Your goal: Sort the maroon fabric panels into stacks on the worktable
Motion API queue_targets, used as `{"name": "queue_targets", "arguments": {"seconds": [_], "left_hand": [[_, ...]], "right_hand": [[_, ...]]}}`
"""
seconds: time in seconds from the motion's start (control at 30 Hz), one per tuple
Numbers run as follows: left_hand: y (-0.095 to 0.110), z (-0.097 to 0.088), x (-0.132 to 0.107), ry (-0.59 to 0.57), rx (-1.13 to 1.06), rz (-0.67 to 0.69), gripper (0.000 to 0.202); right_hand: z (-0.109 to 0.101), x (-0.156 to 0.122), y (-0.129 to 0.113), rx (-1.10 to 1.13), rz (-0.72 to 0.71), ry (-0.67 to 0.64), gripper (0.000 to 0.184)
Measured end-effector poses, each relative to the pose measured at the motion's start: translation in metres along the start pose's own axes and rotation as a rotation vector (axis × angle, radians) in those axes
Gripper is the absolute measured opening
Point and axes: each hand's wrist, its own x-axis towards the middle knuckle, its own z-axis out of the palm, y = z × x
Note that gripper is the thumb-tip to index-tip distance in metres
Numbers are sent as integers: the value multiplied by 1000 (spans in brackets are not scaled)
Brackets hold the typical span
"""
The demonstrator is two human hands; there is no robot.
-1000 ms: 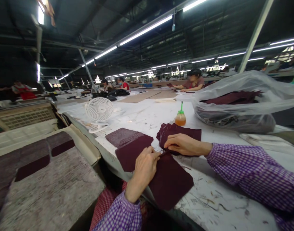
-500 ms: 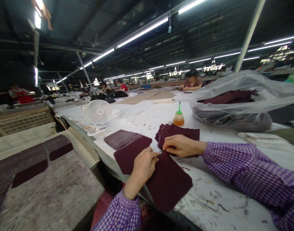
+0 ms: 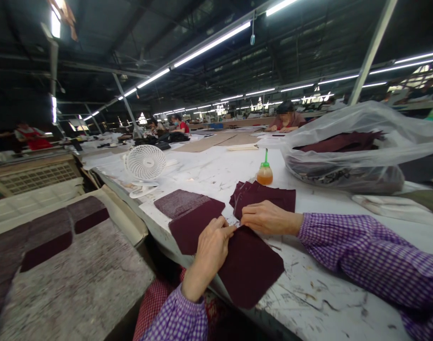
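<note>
A maroon leather-like piece (image 3: pixel 253 272) with cut corners lies at the table's front edge, its near end jutting past it. My left hand (image 3: pixel 212 244) rests on its upper left edge, fingertips pinched at the top corner. Close beside, my right hand (image 3: pixel 268 217) has its thumb and fingers pressed together at the same top edge; the fingers hide the exact grip. Behind the right hand is a fanned stack of maroon pieces (image 3: pixel 285 198). Left of my left hand lie another maroon piece (image 3: pixel 193 227) and a greyish, rough-faced one (image 3: pixel 179 202).
A bottle of amber liquid (image 3: pixel 265 175) with a green nozzle stands behind the stack. A white fan (image 3: pixel 145 163) is at the left, a clear plastic bag (image 3: pixel 344 173) of maroon pieces at the right. Left of the table, a mottled board (image 3: pixel 84 279) carries more pieces. Co-workers sit farther back.
My right fingertips have shifted slightly towards me, from beside the stack onto the piece's top edge. My left hand stays there, its fingertips a little nearer the right ones.
</note>
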Motion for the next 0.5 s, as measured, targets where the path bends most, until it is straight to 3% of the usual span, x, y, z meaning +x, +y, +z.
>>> {"name": "queue_targets", "arguments": {"seconds": [0.17, 0.27, 0.4, 0.5], "left_hand": [[6, -4, -3, -30, 126, 43, 35], [8, -5, -4, -41, 175, 50, 33], [10, -4, -3, -35, 194, 47, 32], [10, -4, -3, -25, 183, 51, 33]], "right_hand": [[1, -7, -5, -148, -109, -1, 22], [-4, -10, -6, -157, -67, -11, 21], [-14, -7, -13, 38, 120, 37, 27], [-14, -3, -24, 237, 145, 34, 36]]}}
